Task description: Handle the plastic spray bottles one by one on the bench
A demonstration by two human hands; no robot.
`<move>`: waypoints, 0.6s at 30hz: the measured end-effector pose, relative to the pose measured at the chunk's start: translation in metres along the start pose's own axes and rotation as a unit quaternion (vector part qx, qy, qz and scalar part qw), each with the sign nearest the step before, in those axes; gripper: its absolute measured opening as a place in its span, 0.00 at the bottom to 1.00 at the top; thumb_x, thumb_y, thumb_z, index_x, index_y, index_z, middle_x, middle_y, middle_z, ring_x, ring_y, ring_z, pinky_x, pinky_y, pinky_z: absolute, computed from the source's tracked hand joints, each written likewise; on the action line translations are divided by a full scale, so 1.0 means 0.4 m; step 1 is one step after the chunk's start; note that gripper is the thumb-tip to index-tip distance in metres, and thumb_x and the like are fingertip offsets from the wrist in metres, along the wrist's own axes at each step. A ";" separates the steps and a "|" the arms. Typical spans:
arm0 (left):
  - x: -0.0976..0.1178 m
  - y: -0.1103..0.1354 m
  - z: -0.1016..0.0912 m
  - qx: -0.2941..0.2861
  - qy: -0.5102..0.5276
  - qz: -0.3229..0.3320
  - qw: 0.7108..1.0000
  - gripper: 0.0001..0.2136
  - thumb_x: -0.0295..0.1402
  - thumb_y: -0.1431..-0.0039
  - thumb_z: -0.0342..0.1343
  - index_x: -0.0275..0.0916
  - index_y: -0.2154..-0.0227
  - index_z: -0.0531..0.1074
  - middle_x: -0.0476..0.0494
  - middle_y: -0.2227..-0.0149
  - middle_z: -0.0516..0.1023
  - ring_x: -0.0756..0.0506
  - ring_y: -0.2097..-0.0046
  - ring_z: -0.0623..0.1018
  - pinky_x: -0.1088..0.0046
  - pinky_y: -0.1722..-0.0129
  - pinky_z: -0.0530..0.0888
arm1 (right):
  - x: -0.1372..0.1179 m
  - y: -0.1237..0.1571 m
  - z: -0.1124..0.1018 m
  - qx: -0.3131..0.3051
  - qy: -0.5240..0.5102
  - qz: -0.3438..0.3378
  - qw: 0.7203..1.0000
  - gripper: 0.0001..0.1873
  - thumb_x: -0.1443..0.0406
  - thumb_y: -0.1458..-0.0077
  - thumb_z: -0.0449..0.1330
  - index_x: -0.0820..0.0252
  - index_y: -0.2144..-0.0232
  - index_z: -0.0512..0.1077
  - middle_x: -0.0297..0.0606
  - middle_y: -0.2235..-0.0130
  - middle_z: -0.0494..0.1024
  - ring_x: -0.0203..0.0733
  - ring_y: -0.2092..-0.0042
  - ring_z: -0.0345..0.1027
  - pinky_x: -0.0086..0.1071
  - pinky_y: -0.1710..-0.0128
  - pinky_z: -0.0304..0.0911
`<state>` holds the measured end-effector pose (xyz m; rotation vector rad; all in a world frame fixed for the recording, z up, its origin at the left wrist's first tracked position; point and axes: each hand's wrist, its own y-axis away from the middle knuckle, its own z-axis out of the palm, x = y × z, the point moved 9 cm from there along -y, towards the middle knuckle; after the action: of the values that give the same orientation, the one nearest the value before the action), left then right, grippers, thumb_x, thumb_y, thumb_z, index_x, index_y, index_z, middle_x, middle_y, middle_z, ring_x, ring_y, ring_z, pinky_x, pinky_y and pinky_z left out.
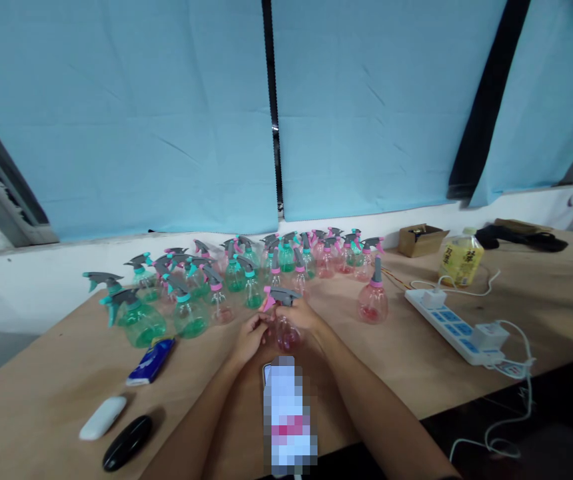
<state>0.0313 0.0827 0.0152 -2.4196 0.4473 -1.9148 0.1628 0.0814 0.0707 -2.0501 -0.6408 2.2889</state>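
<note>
My left hand (pixel 250 337) and my right hand (pixel 300 313) meet at the table's middle around a small pink spray bottle (pixel 286 333) with a grey trigger head (pixel 284 295). The left hand's fingers curl against the bottle's left side. The right hand wraps the neck just under the trigger head. Behind them stand several green and pink spray bottles (pixel 236 270) in a loose band across the wooden table (pixel 416 360). One pink bottle (pixel 372 300) stands apart to the right.
A white power strip (pixel 454 327) with plugged cables lies at the right. A yellow bottle (pixel 460 257) and a cardboard box (pixel 420 240) sit further back. At the left lie a blue packet (pixel 150 361), a white case (pixel 102 418) and a black case (pixel 127 443).
</note>
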 end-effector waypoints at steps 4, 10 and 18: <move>0.012 0.005 0.002 0.001 0.008 -0.001 1.000 0.16 0.46 0.45 0.56 0.36 0.66 0.74 0.53 0.77 0.71 0.53 0.79 0.65 0.77 0.77 0.62 | 0.008 0.002 0.002 0.005 -0.018 0.017 1.000 0.05 0.69 0.63 0.59 0.60 0.77 0.74 0.31 0.76 0.74 0.35 0.74 0.67 0.28 0.73 0.63; 0.023 0.010 0.002 0.010 0.016 -0.005 1.000 0.16 0.47 0.47 0.56 0.36 0.68 0.73 0.52 0.78 0.71 0.52 0.79 0.66 0.77 0.78 0.62 | -0.014 0.006 0.029 -0.036 -0.052 -0.006 0.998 0.06 0.67 0.59 0.59 0.61 0.75 0.75 0.31 0.76 0.74 0.36 0.75 0.68 0.30 0.73 0.66; 0.011 0.000 -0.003 0.006 0.007 -0.003 1.000 0.14 0.44 0.47 0.56 0.36 0.68 0.73 0.53 0.79 0.71 0.53 0.81 0.65 0.77 0.78 0.61 | 0.019 -0.008 -0.006 0.027 0.034 -0.053 0.998 0.09 0.67 0.54 0.58 0.60 0.69 0.76 0.35 0.72 0.77 0.39 0.69 0.72 0.31 0.68 0.67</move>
<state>0.0310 0.0817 0.0198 -2.4044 0.4278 -1.9311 0.1630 0.0872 0.0644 -2.0097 -0.6585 2.1448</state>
